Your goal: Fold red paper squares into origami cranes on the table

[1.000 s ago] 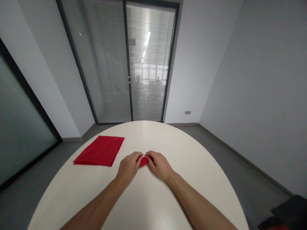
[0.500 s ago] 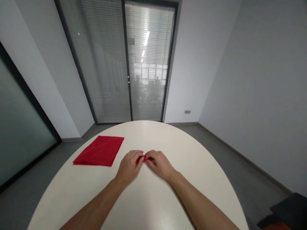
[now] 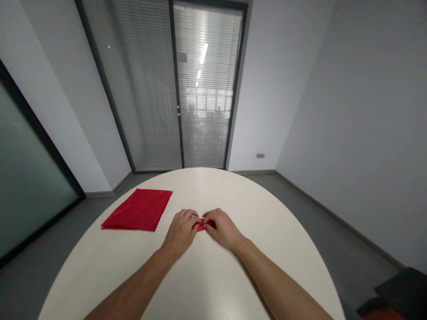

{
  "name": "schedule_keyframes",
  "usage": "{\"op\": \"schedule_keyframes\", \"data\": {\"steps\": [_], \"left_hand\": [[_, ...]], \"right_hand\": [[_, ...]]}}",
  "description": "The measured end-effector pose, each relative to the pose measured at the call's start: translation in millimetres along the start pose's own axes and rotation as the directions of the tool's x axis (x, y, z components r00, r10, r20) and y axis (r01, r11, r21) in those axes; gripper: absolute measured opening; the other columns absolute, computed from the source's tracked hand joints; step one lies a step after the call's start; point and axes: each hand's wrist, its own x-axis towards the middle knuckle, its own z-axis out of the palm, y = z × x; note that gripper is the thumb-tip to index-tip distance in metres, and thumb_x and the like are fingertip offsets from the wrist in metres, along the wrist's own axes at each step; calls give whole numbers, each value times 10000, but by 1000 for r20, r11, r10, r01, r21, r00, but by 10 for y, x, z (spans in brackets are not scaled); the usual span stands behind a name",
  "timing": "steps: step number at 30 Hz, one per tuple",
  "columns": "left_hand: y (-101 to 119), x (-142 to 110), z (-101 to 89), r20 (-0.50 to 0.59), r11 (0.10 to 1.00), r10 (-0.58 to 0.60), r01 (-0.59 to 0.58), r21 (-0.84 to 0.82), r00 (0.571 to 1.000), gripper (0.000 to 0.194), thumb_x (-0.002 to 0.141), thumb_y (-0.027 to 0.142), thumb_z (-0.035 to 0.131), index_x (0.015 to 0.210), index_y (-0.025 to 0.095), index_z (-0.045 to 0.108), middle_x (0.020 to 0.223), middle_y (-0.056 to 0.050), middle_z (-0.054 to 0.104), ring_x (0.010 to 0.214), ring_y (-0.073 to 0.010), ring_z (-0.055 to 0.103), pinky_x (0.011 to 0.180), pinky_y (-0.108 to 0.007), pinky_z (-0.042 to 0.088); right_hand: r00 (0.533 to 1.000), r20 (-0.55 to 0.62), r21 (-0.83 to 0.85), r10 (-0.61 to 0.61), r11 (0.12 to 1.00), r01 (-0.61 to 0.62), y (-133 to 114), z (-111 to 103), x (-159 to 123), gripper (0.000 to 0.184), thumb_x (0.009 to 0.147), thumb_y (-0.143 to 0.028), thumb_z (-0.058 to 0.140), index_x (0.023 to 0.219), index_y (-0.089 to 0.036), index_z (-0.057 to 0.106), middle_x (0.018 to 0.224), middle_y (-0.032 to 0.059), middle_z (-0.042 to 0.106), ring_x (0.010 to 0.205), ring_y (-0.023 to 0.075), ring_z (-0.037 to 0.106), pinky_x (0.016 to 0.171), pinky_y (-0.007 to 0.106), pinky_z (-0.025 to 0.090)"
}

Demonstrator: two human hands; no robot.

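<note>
Between my two hands is a small piece of red paper [image 3: 201, 226], mostly covered by the fingers. My left hand [image 3: 180, 229] is closed around its left end, with thumb and fingertips pinching it. On the other side my right hand [image 3: 223, 227] pinches the right end, the hand resting close to the tabletop. A strip of the red paper shows in the narrow gap between the fingertips; its full shape is hidden. To the left lies a flat stack of larger red sheets [image 3: 138, 210], apart from both hands.
Everything rests on a round white table [image 3: 267, 222]. Beyond its far edge stands a glass door with blinds [image 3: 207, 133]. A black object [image 3: 405, 293], perhaps a chair, is at the lower right, beside the table. Plain walls stand on both sides.
The red paper now shows more between the hands, its near part lower and flatter. My left fingers have shifted slightly; the stack has not moved.
</note>
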Motion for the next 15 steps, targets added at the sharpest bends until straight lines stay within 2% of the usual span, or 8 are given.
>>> {"op": "schedule_keyframes", "data": {"steps": [4, 8, 15], "left_hand": [[-5, 4, -14, 28, 1000, -3, 3, 20, 1000, 148, 897, 97, 586, 911, 218, 669, 958, -39, 673, 928, -221, 589, 856, -401, 476], [-3, 2, -12, 17, 1000, 5, -5, 25, 1000, 152, 902, 106, 587, 940, 227, 672, 1013, -39, 693, 969, -224, 606, 891, -410, 469], [16, -8, -11, 39, 1000, -2, 1, 15, 999, 181, 879, 74, 584, 965, 223, 642, 996, -36, 717, 943, -231, 633, 922, -426, 470]], "right_hand": [[1000, -7, -75, -19, 997, 18, -43, -2, 11, 129, 843, -103, 648, 857, -203, 729, 917, 45, 689, 924, 195, 593, 852, 314, 450], [1000, -30, -146, -3, 989, -1, -51, 8, 2, 163, 855, -113, 627, 867, -213, 756, 966, 57, 664, 916, 196, 590, 832, 314, 459], [1000, 12, -139, 12, 990, -10, -38, -8, -10, 210, 881, -116, 584, 938, -223, 756, 941, 43, 679, 886, 178, 606, 808, 277, 460]]}}
